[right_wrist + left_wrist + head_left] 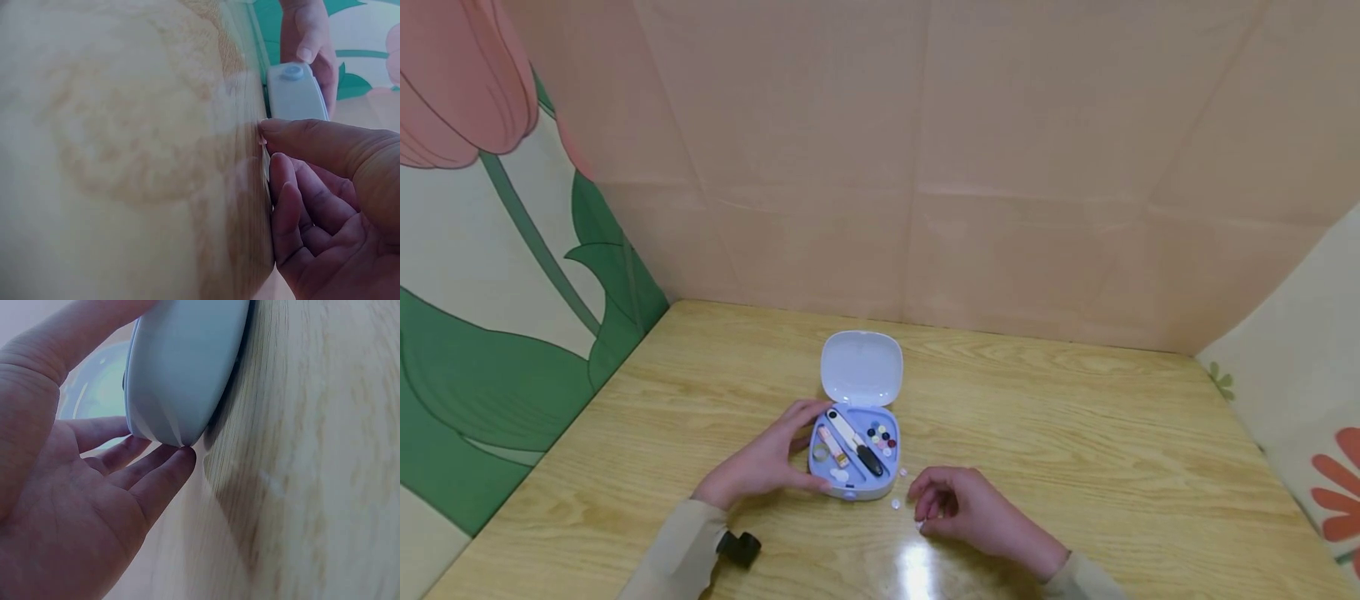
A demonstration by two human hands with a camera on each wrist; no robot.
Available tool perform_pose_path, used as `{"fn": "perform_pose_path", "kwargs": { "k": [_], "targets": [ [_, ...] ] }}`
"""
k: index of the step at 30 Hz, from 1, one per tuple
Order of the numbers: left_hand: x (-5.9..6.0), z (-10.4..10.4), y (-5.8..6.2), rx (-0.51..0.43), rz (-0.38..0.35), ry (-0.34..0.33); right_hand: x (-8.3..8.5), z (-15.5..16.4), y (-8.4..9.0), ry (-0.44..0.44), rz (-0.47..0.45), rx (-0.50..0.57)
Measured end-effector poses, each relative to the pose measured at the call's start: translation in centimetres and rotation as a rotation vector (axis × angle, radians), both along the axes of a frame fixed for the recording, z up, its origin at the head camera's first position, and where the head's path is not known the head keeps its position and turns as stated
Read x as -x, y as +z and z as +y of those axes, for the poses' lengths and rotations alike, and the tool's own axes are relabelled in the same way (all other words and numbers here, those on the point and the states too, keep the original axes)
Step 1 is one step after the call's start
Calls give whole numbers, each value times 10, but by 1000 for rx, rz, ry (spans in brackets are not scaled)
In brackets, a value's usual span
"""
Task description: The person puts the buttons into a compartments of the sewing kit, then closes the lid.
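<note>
Left hand (765, 463) is cupping the open sewing kit (854, 454) mid-table, bracing it so it stays put. Right hand (964, 510), fingers curled, is probably pinching a small white button (920, 525) near-right of it.

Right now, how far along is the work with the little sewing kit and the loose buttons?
The sewing kit lies open, lid flipped back, scissors and coloured buttons in their compartments. The left hand steadies the case; the right hand presses its fingertips down at a small white button. Two loose buttons remain on the table.
</note>
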State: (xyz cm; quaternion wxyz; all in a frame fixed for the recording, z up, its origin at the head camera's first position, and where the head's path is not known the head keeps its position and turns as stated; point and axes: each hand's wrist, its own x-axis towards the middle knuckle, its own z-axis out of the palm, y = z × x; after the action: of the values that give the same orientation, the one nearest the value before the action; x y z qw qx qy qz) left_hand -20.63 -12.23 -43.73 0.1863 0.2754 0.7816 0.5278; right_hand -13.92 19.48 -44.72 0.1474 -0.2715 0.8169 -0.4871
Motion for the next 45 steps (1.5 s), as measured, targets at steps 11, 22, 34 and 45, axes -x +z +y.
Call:
{"fn": "perform_pose_path", "kwargs": {
  "k": [11,22,34,45],
  "targets": [
    [1,0,-2,-17,9,-10,1,-1,1,-6,-3,-9],
    [0,0,-2,-8,13,-8,-1,1,1,-9,-15,-20],
    [0,1,-1,-10,19,-11,-3,3,3,-29,-26,14],
    [0,0,0,-12,6,-7,-4,6,1,-55,-15,87]
  ]
}}
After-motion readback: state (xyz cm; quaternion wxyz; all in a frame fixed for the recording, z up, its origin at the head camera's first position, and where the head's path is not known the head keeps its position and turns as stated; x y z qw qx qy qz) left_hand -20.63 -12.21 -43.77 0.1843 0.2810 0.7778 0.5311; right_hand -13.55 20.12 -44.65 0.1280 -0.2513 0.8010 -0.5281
